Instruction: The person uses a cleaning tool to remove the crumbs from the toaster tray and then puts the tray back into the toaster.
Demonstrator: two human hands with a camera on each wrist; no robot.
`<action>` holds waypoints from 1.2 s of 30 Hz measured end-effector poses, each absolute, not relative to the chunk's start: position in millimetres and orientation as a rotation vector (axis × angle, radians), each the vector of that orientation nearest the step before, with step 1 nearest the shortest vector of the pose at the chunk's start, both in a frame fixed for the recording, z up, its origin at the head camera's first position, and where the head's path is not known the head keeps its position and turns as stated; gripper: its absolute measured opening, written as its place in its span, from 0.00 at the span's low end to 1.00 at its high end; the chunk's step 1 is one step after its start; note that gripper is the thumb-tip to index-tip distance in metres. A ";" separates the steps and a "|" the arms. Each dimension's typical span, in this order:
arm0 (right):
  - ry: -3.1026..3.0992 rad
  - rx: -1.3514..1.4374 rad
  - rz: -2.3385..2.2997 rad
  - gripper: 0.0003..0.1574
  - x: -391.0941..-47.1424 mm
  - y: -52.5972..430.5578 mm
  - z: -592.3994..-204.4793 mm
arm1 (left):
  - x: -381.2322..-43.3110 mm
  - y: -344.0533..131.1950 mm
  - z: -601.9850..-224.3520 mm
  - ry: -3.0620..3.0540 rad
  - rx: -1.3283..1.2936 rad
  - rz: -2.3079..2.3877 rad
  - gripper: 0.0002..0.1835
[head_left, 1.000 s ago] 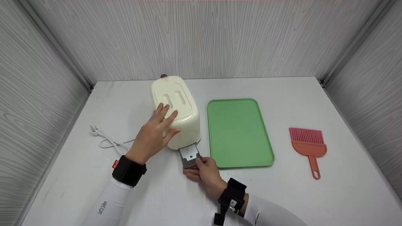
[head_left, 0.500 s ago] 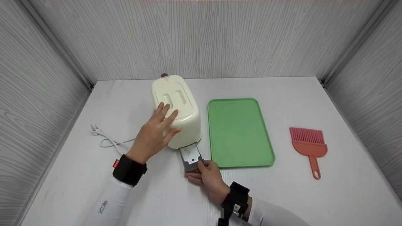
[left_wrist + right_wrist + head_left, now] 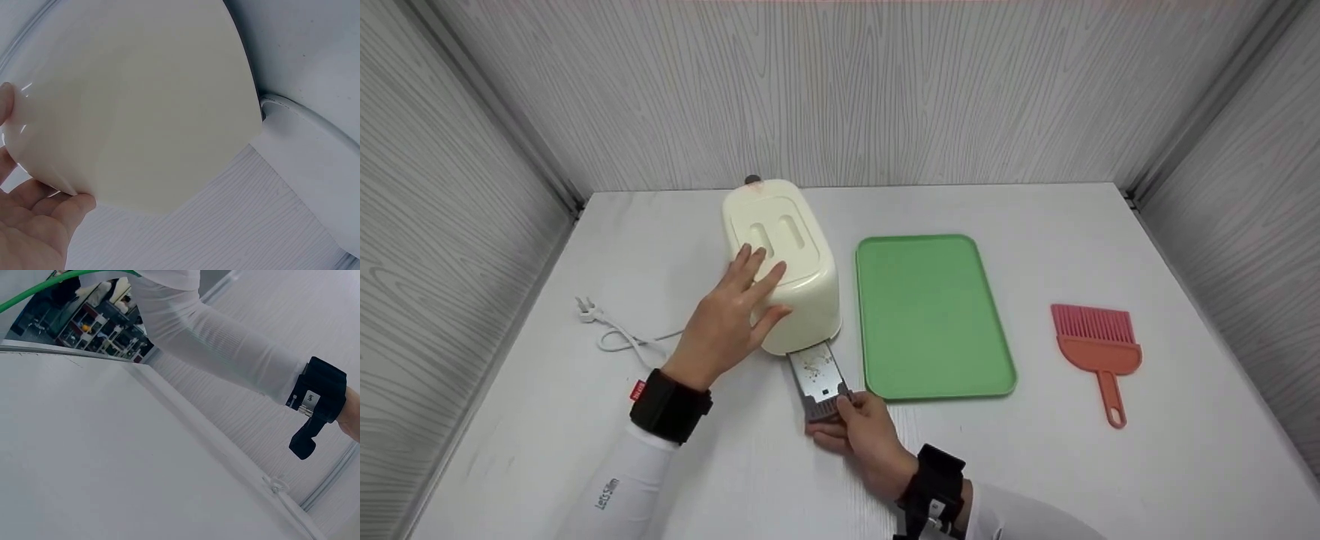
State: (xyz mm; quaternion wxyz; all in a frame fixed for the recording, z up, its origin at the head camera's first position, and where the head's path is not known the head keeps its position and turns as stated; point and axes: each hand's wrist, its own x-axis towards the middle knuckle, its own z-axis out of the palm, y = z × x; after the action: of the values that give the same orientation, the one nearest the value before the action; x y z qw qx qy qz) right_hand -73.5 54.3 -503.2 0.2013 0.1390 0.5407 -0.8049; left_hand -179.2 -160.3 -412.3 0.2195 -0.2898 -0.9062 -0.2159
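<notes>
A cream toaster [image 3: 814,307] with a lid on top stands left of centre in the head view. My left hand [image 3: 720,319] rests on its near top edge, fingers spread over the lid and thumb against the near end. In the left wrist view, fingers [image 3: 73,211] touch the toaster's glossy side [image 3: 152,101]. A metal crumb tray [image 3: 816,371] with a grey end sticks out from under the near end, brown crumbs on it. My right hand [image 3: 870,442] pinches the grey end between thumb and fingers. The right wrist view does not show this hold.
A green tray [image 3: 934,315] lies right of the toaster. Farther right is a pinkish-red brush [image 3: 1099,352] with an orange handle. The white cord and plug [image 3: 589,313] lie at the left. Grey wood-grain walls [image 3: 840,90] enclose the white table [image 3: 1065,465].
My right hand has drawn the crumb tray farther out toward me, and more of its crumbs show. The left hand and the toaster have stayed in place.
</notes>
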 end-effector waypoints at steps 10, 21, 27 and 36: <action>1.524 0.368 -2.203 0.18 -66.7 59.3 -501.8 | -178.1 -161.0 -413.2 -2.505 -0.795 -0.593 0.30; 1.489 0.365 -2.229 0.17 -60.0 64.7 -503.2 | -177.5 -161.1 -412.6 -2.520 -0.797 -0.601 0.30; 1.499 0.345 -2.212 0.18 -57.9 68.7 -503.3 | -178.1 -160.5 -412.4 -2.521 -0.796 -0.606 0.30; 1.510 0.331 -2.189 0.15 -52.7 74.3 -503.0 | -177.6 -160.3 -411.9 -2.525 -0.787 -0.615 0.30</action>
State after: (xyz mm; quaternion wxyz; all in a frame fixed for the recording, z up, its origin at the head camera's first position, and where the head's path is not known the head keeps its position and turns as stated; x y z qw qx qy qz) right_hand -52.7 74.3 -503.0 0.2287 0.1202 0.5484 -0.7953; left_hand -177.6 -160.3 -411.9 0.2117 -0.2833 -0.9088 -0.2213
